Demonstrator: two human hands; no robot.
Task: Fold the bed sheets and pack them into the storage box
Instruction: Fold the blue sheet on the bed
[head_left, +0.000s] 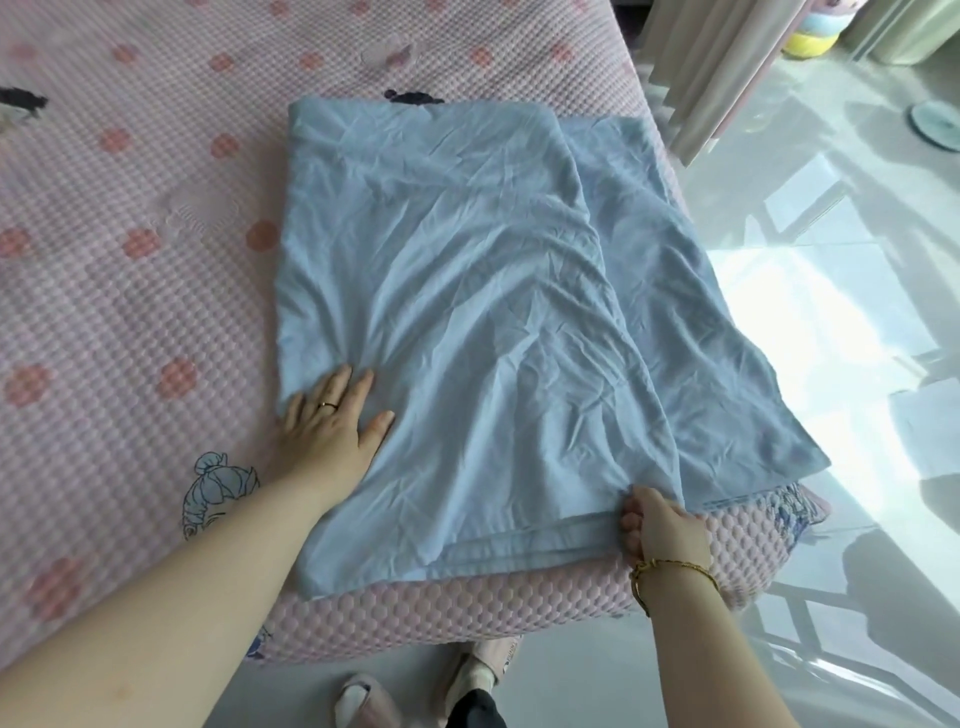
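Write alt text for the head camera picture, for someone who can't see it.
A partly folded light blue bed sheet lies on a pink quilted bed; the person's left hand presses flat on its near left side while the right hand grips its layered near edge. Glossy floor shows at right.

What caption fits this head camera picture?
Left hand presses the blue sheet on the pink bed; right hand grips its near edge.

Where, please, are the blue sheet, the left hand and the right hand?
blue sheet (467, 291): head view, wrinkled top layer.
left hand (328, 422): head view, back of hand.
right hand (666, 531): head view, back of hand.
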